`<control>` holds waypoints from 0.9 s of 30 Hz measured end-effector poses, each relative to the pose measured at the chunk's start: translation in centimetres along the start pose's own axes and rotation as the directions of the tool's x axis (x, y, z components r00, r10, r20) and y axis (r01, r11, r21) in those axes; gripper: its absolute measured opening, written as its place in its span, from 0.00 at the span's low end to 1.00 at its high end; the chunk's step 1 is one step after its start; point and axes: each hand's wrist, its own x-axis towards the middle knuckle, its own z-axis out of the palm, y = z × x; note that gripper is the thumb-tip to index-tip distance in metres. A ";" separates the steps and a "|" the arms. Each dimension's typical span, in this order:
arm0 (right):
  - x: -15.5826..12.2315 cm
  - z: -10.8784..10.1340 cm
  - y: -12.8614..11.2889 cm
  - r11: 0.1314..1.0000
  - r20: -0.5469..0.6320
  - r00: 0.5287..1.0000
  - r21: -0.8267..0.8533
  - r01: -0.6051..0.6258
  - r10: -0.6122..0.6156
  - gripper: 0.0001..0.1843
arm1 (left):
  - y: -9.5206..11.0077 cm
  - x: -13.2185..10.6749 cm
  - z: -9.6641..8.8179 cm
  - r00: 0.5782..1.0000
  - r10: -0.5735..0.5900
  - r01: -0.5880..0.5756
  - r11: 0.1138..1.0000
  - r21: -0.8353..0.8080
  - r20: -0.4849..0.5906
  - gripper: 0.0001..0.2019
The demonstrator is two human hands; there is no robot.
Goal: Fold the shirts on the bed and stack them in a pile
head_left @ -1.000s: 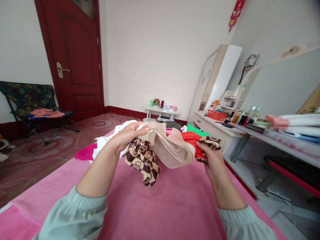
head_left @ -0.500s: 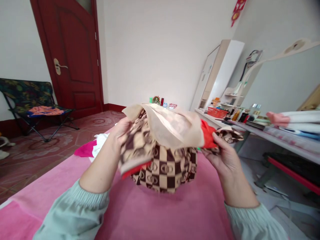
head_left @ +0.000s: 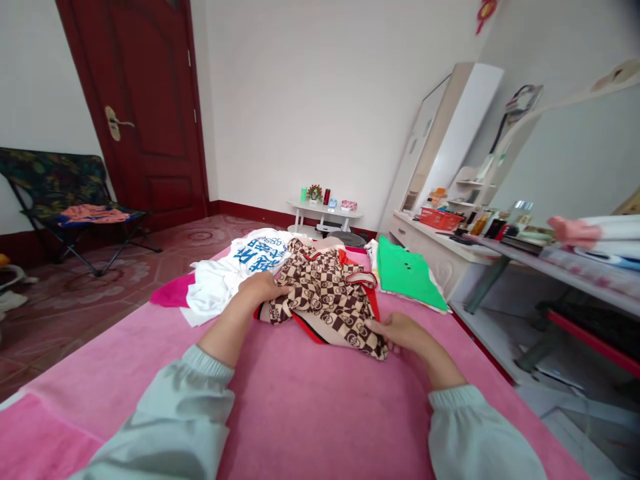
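Observation:
A brown and beige checked garment (head_left: 327,297) with red trim lies spread on the pink bed cover (head_left: 310,400). My left hand (head_left: 261,288) grips its left edge, fingers curled around the cloth. My right hand (head_left: 399,331) pinches its near right corner, low on the bed. Both sleeves are pale green. A white shirt with blue print (head_left: 240,270) lies just left of the checked garment, and a green garment (head_left: 406,273) lies to its right.
A magenta cloth (head_left: 173,291) pokes out under the white shirt. A folding chair (head_left: 65,207) and a red door (head_left: 135,107) stand at the left. A small white table (head_left: 323,215) is beyond the bed. A cluttered white dresser and shelf (head_left: 450,230) run along the right.
Both hands have lowered the checked garment from chest height down onto the bed, where it now lies spread out. The beige lining is no longer showing on top.

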 end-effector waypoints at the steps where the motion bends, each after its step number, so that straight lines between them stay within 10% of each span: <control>1: -0.5 0.0 -0.3 0.996 0.174 0.985 0.093 -0.011 -0.005 0.17 | -0.1 -0.1 -0.3 0.999 0.015 -0.017 0.998 0.065 0.045 0.23; 4: -1.7 0.5 -1.7 0.973 0.475 0.870 0.231 0.025 -0.135 0.08 | -0.3 -0.3 -0.6 0.979 0.091 -0.096 0.995 0.020 0.181 0.20; 8: -1.3 0.7 -3.5 0.861 0.220 0.962 0.507 0.031 -0.164 0.06 | 0.5 -0.7 -0.6 0.989 0.080 -0.021 0.906 -0.424 0.123 0.12; 13: 0.6 -1.2 -3.1 0.461 -0.188 0.964 0.883 0.082 0.188 0.12 | 1.5 -0.6 -1.7 0.996 -0.031 0.091 0.502 -0.860 0.087 0.12; 19: 1.3 -1.5 -0.6 0.226 -0.138 0.906 0.973 0.049 0.399 0.03 | 0.1 0.1 -0.8 0.992 -0.015 0.122 -0.035 -0.992 0.123 0.15; 21: 1.3 -1.0 0.0 0.271 -0.075 0.944 0.963 -0.016 0.321 0.06 | -0.3 0.3 0.3 0.993 -0.076 0.096 0.040 -0.995 0.092 0.20; 27: 1.4 1.0 1.4 0.632 -0.138 0.980 0.775 0.015 0.146 0.36 | -0.3 0.4 1.8 0.999 0.013 0.022 0.714 -0.700 0.045 0.43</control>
